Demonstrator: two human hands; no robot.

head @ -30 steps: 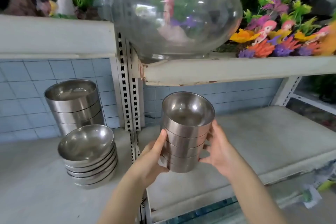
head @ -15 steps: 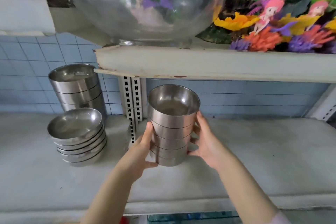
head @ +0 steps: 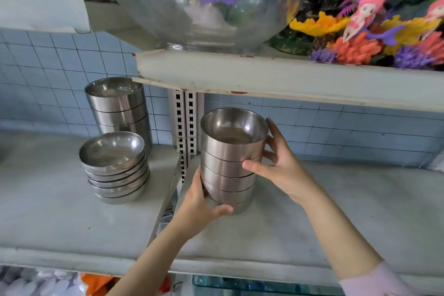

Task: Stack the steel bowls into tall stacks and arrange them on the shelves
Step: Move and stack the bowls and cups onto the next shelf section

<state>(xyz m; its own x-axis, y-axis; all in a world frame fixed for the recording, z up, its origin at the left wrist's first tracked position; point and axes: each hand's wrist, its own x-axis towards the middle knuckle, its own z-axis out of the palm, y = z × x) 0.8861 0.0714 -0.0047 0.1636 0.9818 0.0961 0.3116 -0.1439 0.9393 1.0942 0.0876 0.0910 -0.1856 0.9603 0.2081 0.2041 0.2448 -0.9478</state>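
Near the left edge of the right shelf (head: pixel 336 211), I am gripping the tall bowl stack (head: pixel 228 163) with my left hand (head: pixel 199 202) curled round its base and my right hand (head: pixel 278 168) clasping it higher, bracing it against tipping.

Two bare forearms are seen in the lower half of the frame, the left forearm (head: pixel 153 259) at bottom centre and the right forearm (head: pixel 336 230) towards the lower right. Each ends in an uncovered hand, the left hand (head: pixel 199 204) and the right hand (head: pixel 281 170). Clothing is seen only in the lower right corner, where the right arm is covered by a pale pink sleeve (head: pixel 374 281), cut off by the frame edge.
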